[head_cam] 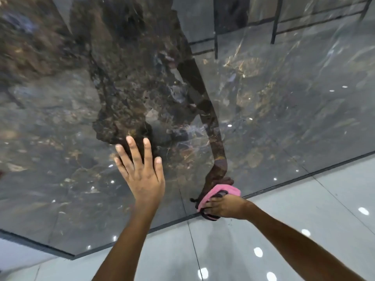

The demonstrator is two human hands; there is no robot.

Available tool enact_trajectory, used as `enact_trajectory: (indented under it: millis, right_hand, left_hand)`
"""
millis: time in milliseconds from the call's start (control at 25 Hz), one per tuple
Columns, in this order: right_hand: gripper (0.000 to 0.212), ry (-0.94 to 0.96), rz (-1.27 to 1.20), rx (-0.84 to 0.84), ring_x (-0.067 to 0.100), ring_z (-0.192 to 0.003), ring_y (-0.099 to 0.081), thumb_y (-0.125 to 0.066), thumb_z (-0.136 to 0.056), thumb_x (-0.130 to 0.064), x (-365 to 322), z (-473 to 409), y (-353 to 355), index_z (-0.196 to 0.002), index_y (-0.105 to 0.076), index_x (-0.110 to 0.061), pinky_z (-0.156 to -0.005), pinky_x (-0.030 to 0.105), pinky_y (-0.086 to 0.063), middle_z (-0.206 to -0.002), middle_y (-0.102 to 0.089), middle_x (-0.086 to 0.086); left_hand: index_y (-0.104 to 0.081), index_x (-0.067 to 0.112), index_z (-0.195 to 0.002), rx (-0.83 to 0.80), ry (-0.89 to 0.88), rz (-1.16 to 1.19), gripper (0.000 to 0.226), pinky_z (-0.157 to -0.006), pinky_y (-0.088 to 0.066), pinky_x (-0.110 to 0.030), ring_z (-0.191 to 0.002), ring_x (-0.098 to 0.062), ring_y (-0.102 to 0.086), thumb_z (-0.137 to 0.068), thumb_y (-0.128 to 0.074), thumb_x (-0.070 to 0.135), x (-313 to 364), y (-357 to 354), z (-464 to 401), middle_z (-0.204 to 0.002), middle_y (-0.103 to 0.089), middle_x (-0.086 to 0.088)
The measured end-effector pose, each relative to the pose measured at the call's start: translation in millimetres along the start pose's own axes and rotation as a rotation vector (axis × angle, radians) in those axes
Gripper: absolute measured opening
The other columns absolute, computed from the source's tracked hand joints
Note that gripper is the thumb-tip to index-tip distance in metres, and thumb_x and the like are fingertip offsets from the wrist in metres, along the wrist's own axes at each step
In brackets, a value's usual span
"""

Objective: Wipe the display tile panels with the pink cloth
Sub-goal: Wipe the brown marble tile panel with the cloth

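Starting nearest: glossy pale grey floor tiles [284, 199] with thin grout lines and bright ceiling-light spots, running along the near and right side. Two bare forearms reach in from the near edge. The right hand [225, 206] curls its fingers around a bunched pink cloth with dark trim [218, 194], pressing it against the lower edge of the big glossy dark marble-look tile panel [274, 110], right where the panel's thin black bottom edge [284, 182] meets the floor. Cloth sits at the panel's near-right bottom, touching both panel face and edge line. The left hand [142, 171] lies flat on the panel further left, fingers straight and spread, palm on the surface, holding nothing. Hands are apart, bare panel between them. Panel's bottom edge runs diagonally, with a corner at near left. Wide bare panel surface extends left, right and far of both hands. Dark reflection of the person on the panel centre. Far right, thin black frame bars [276, 21] show in the panel; reflection or real, cannot tell.
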State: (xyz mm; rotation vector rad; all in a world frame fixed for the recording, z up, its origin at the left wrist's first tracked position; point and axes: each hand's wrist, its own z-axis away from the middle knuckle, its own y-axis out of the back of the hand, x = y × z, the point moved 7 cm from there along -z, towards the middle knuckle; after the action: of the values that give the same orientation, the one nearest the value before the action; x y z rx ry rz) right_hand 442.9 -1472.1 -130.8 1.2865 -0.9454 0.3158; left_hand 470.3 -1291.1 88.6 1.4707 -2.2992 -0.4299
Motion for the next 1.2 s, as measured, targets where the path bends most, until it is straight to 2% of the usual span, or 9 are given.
enact_trajectory:
  millis: [160, 360, 440, 560, 640, 840, 920, 1080, 1200]
  right_hand:
    - [0.052, -0.449, -0.130, 0.427, 0.024, -0.128, -0.038, -0.048, -0.085, -0.004, 108, 42, 70, -0.135, -0.050, -0.020, -0.101, 0.041, -0.035, -0.140, -0.049, -0.002]
    - [0.065, -2.123, -0.822, 1.212, 0.036, -0.145, -0.018, -0.046, -0.092, -0.006, 150, 141, 12, -0.148, -0.014, 0.008, -0.120, 0.039, -0.016, -0.156, -0.015, 0.024]
    - [0.069, -2.563, -1.199, 1.176, 0.034, -0.143, -0.025, -0.051, -0.096, -0.011, 70, 98, -19, -0.150, -0.010, 0.004, -0.114, 0.030, -0.020, -0.156, -0.016, 0.020]
    - [0.073, -2.302, -2.174, 0.954, 0.030, -0.136, -0.038, -0.054, -0.095, -0.019, -38, -17, -22, -0.153, -0.009, -0.014, -0.114, 0.039, -0.031, -0.153, -0.029, 0.011]
    - [0.060, -2.322, -1.937, 0.464, 0.028, -0.127, -0.046, -0.047, -0.100, -0.016, -54, -2, -26, -0.152, -0.017, -0.013, -0.110, 0.042, -0.037, -0.147, -0.039, 0.012]
    - [0.042, -2.767, -1.652, 0.863, 0.020, -0.095, -0.057, -0.038, -0.102, -0.015, 22, 160, -81, -0.143, -0.037, -0.007, -0.072, 0.029, -0.052, -0.123, -0.053, 0.008]
    - [0.055, -2.798, -1.562, 0.815, 0.025, -0.106, -0.057, -0.047, -0.092, -0.019, 21, 148, -74, -0.144, -0.035, -0.007, -0.086, 0.038, -0.052, -0.126, -0.051, 0.009]
    - [0.075, -2.068, -1.775, 0.936, 0.022, -0.135, -0.039, -0.054, -0.090, -0.025, 8, 43, -8, -0.152, -0.014, -0.011, -0.113, 0.034, -0.035, -0.152, -0.032, 0.010]
    - [0.069, -1.922, -1.306, 0.910, 0.029, -0.145, -0.024, -0.043, -0.096, -0.034, 74, 123, -13, -0.152, -0.007, -0.013, -0.120, 0.043, -0.019, -0.159, -0.017, 0.018]
  left_hand:
    - [-0.008, 0.031, -0.157, -0.111, -0.159, -0.051, 0.057, -0.117, 0.008, -0.051, -0.151, -0.021, 0.006, -0.104, -0.030, 0.034, 16, -14, 56, -0.164, 0.009, 0.004]
    - [-0.001, 0.026, -0.157, 0.020, -0.198, -0.114, 0.062, -0.117, 0.014, -0.049, -0.150, -0.023, 0.016, -0.103, -0.031, 0.035, 37, -39, 29, -0.164, 0.013, 0.004]
    - [0.003, 0.024, -0.157, 0.054, -0.213, -0.177, 0.062, -0.116, 0.014, -0.052, -0.149, -0.027, 0.018, -0.104, -0.026, 0.038, 34, -47, 31, -0.163, 0.015, 0.000]
    - [0.002, 0.022, -0.157, 0.080, -0.246, -0.191, 0.062, -0.117, 0.013, -0.053, -0.150, -0.028, 0.015, -0.103, -0.024, 0.038, 32, -51, 36, -0.164, 0.013, -0.001]
    - [0.002, 0.022, -0.157, 0.084, -0.273, -0.199, 0.061, -0.117, 0.012, -0.053, -0.150, -0.029, 0.015, -0.104, -0.023, 0.039, 32, -52, 35, -0.164, 0.012, -0.001]
    - [0.002, 0.020, -0.157, 0.149, -0.320, -0.215, 0.059, -0.117, 0.010, -0.055, -0.150, -0.031, 0.012, -0.104, -0.018, 0.039, 36, -57, 36, -0.164, 0.010, -0.004]
    - [0.002, 0.020, -0.157, 0.157, -0.322, -0.231, 0.059, -0.117, 0.009, -0.055, -0.150, -0.031, 0.012, -0.104, -0.017, 0.039, 38, -60, 34, -0.164, 0.010, -0.003]
    - [0.002, 0.020, -0.157, 0.158, -0.335, -0.257, 0.059, -0.117, 0.009, -0.055, -0.150, -0.031, 0.012, -0.104, -0.017, 0.039, 34, -59, 43, -0.164, 0.010, -0.003]
    - [0.002, 0.020, -0.157, 0.159, -0.322, -0.231, 0.060, -0.117, 0.011, -0.055, -0.150, -0.031, 0.013, -0.104, -0.019, 0.039, 32, -60, 43, -0.164, 0.011, -0.003]
